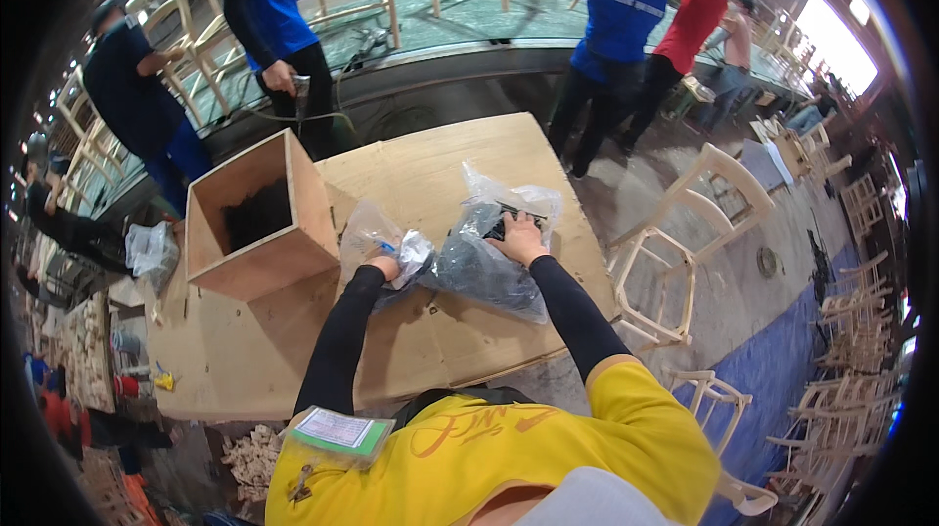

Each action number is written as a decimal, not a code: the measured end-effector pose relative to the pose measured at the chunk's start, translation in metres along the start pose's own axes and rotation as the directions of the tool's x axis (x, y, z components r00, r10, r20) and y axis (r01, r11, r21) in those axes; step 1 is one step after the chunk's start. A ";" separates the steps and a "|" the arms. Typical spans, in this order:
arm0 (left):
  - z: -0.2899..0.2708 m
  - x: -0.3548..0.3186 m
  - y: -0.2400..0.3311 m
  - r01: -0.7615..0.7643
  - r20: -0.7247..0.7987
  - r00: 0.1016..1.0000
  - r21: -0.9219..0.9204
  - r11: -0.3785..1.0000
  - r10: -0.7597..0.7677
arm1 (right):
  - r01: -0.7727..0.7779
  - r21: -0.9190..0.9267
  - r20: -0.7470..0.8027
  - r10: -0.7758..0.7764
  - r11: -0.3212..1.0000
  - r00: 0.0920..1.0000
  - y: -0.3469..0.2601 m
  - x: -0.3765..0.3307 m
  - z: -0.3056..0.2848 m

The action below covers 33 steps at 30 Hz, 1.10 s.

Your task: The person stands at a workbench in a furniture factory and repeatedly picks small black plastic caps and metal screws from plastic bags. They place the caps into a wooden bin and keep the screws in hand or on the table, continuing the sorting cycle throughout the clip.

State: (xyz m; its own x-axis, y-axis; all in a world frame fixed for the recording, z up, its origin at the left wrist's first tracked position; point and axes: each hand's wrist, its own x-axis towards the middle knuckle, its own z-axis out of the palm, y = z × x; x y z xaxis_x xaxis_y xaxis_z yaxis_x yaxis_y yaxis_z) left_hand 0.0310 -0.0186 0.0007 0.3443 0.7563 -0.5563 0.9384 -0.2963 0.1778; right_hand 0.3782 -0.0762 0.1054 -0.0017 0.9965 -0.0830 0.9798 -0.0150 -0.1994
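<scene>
Two clear plastic bags lie side by side on a plywood-topped table in front of me. My left hand (385,268) is closed on the smaller plastic bag (358,232); a bit of blue shows by its fingers. The larger plastic bag (489,276) is full of small dark pieces, too blurred to name. At its opened mouth my right hand (519,238) curls its fingers over some thin black pieces (501,225). Left of both hands stands an open wooden box (311,244) with a dark mass of small pieces (259,216) inside.
The plywood tabletop (430,159) extends around the bags. Another plastic bag (152,254) sits past its left edge. An unfinished wooden chair (675,252) stands close on the right, with more chairs (851,360) beyond. Several people work along a green conveyor line (450,32) ahead.
</scene>
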 end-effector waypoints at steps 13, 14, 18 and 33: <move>-0.027 -0.038 -0.049 0.066 -0.012 0.942 -0.973 0.220 -0.334 | 0.049 0.024 0.124 -0.052 0.999 0.991 -0.006 0.027 -0.004; -0.028 -0.042 -0.053 0.052 0.034 0.954 -0.997 0.053 -0.297 | 0.049 0.041 0.149 -0.055 0.998 0.987 -0.006 0.028 -0.004; -0.031 -0.053 -0.067 0.029 0.126 0.974 -0.894 -0.448 -0.187 | 0.081 0.063 0.136 -0.089 0.995 0.987 -0.001 0.034 -0.001; -0.028 -0.238 -0.019 -0.176 -0.061 0.979 -0.739 -0.650 -0.195 | 0.154 0.035 0.120 -0.157 0.987 0.980 0.024 0.052 0.008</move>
State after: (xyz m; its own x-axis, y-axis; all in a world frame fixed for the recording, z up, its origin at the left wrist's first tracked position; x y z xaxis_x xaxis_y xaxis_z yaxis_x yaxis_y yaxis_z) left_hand -0.0684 -0.1768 0.1526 0.1555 0.8339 -0.5296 -0.6480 0.4908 0.5824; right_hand 0.4001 -0.0256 0.0887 -0.1799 0.9694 -0.1671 0.9602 0.1361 -0.2439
